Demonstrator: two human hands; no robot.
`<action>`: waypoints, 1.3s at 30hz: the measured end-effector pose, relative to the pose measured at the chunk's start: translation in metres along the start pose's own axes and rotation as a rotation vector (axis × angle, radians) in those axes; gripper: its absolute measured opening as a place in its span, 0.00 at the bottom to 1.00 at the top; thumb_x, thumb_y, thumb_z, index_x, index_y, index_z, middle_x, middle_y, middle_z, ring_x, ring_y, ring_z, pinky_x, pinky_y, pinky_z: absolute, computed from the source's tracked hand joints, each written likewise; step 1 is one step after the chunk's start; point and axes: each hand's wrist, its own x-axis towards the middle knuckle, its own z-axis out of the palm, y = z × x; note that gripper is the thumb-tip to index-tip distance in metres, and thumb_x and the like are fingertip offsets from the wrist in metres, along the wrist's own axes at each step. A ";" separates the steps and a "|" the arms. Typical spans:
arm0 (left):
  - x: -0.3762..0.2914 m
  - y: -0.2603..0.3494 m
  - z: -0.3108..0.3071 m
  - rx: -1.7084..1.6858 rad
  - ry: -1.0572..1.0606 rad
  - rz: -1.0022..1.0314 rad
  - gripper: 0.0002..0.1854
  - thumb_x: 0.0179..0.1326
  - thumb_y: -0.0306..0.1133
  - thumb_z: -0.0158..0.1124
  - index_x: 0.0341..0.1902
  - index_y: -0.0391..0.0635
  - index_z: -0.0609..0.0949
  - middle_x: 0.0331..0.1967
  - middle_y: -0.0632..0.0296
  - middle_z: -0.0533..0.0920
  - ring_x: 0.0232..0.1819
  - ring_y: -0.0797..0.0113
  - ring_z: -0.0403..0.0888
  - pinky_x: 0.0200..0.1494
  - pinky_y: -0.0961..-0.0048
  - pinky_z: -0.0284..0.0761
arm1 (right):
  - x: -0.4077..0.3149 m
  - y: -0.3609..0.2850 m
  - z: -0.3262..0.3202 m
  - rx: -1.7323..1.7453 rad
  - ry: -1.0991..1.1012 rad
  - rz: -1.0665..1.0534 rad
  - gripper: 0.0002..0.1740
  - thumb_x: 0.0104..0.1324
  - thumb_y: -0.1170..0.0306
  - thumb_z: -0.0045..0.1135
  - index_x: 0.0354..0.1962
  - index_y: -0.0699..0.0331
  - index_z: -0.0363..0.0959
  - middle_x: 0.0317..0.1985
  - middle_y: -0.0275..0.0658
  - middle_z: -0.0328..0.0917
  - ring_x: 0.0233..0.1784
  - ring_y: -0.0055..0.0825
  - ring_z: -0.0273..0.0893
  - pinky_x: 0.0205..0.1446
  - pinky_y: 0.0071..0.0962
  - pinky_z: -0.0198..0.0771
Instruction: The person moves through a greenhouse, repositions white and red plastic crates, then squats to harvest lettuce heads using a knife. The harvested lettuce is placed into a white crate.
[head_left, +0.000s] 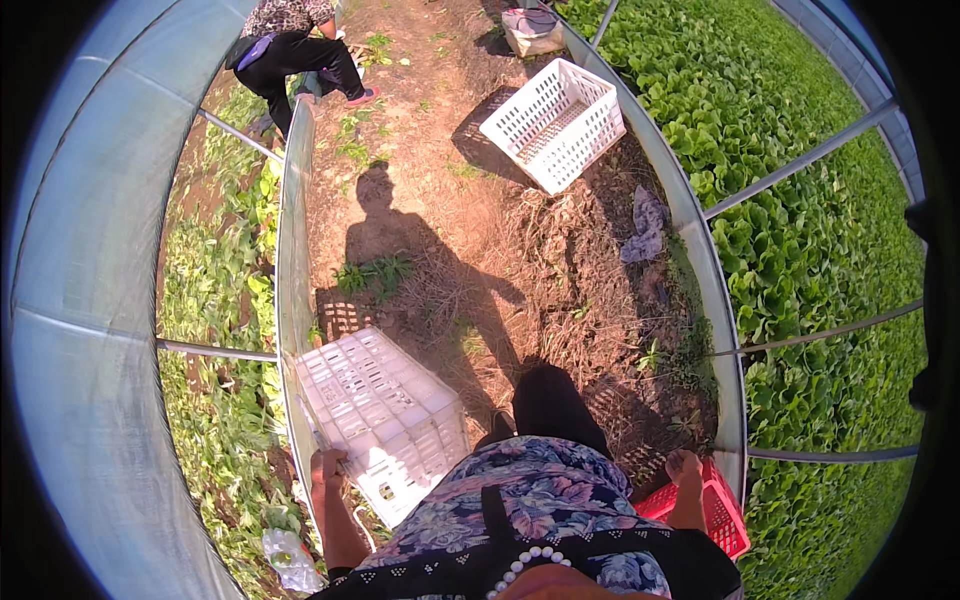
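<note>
My left hand (328, 466) is closed at the near left edge of a white plastic crate (390, 420) with slotted sides. The crate hangs tilted beside my left leg, along a low film wall. On the other side, my right hand (682, 466) is curled at the rim of a red plastic crate (724, 514). My forearm and body hide part of the red crate, and the exact grip of the fingers is hard to see.
A second white crate (559, 124) sits tilted on the dirt path (465, 217) ahead, with a pale sack (532, 31) beyond it. At the upper left a person (292, 56) steps across the film wall (295, 225). Leafy greens (795, 247) grow at right behind metal poles (802, 157).
</note>
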 end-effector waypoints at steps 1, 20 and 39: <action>0.017 0.022 0.013 -0.020 -0.119 0.183 0.02 0.46 0.22 0.59 0.21 0.38 0.76 0.14 0.59 0.74 0.10 0.68 0.66 0.13 0.73 0.58 | 0.008 -0.002 0.017 -0.021 0.051 0.041 0.05 0.63 0.71 0.50 0.34 0.63 0.72 0.30 0.40 0.77 0.31 0.34 0.75 0.40 0.36 0.75; 0.325 0.393 0.231 0.150 -0.171 0.057 0.16 0.38 0.19 0.62 0.36 0.41 0.75 0.19 0.67 0.75 0.17 0.75 0.71 0.20 0.79 0.64 | -0.129 -0.239 0.762 -0.540 -0.766 -0.632 0.19 0.59 0.70 0.60 0.46 0.70 0.70 0.33 0.41 0.79 0.30 0.27 0.79 0.34 0.29 0.78; 0.689 0.595 0.455 0.879 -0.304 -0.076 0.18 0.33 0.18 0.65 0.35 0.33 0.77 0.19 0.59 0.77 0.17 0.67 0.73 0.20 0.71 0.67 | 0.019 -0.178 0.814 -0.313 -0.025 0.127 0.06 0.63 0.79 0.46 0.38 0.70 0.69 0.24 0.46 0.72 0.20 0.31 0.70 0.18 0.37 0.66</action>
